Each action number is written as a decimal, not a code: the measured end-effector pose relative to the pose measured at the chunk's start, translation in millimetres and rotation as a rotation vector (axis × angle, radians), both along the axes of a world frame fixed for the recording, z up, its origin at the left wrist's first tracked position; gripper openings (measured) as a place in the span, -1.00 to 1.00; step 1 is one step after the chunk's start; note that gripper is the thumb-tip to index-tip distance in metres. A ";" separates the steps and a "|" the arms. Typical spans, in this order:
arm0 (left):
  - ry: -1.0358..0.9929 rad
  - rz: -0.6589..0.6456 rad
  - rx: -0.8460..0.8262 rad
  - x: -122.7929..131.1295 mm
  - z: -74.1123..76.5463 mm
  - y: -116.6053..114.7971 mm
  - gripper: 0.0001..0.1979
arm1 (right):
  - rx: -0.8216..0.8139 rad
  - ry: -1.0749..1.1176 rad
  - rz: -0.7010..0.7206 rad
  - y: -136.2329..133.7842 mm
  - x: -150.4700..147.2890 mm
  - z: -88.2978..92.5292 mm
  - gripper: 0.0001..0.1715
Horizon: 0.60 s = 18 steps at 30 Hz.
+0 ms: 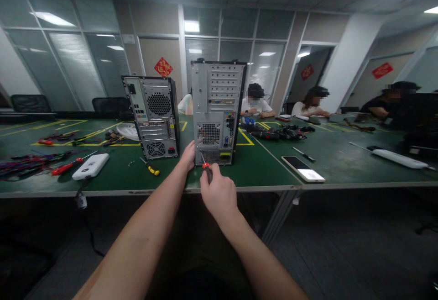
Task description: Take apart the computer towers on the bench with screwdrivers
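A grey computer tower (216, 108) stands upright on the green table (267, 167), its back panel facing me. My left hand (188, 155) rests against the lower left edge of that case; its fingers are mostly hidden. My right hand (218, 190) is closed round a red-handled screwdriver (206, 169), whose tip points up at the case's lower left corner. A second, black computer tower (153, 116) stands just to the left.
On the table lie a yellow-and-black screwdriver (151, 167), a white power bank (91, 166), a red-handled tool (66, 167), coloured cables (23, 162), a phone (303, 168) and a white power strip (397, 158). Three people sit at the far right side.
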<state>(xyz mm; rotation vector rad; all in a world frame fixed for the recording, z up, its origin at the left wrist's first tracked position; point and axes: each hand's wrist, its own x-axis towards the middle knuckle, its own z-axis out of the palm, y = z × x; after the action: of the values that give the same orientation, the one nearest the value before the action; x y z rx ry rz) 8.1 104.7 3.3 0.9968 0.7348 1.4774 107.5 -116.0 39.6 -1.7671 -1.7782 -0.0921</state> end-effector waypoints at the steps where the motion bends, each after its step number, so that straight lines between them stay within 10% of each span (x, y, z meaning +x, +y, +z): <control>1: 0.004 -0.001 0.002 -0.1 -0.3 0.2 -0.68 | 0.008 0.061 -0.008 -0.2 -1.3 -1.0 -0.76; 18: -0.004 0.003 0.013 -0.2 -2.4 3.3 -0.62 | -0.074 -0.062 -0.018 -2.8 -7.0 5.1 -0.75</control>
<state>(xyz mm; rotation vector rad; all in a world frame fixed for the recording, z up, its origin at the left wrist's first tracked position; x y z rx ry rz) 8.0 108.0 1.0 1.0030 0.7242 1.4881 100.4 -118.8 44.7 -1.8511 -1.8308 -0.0904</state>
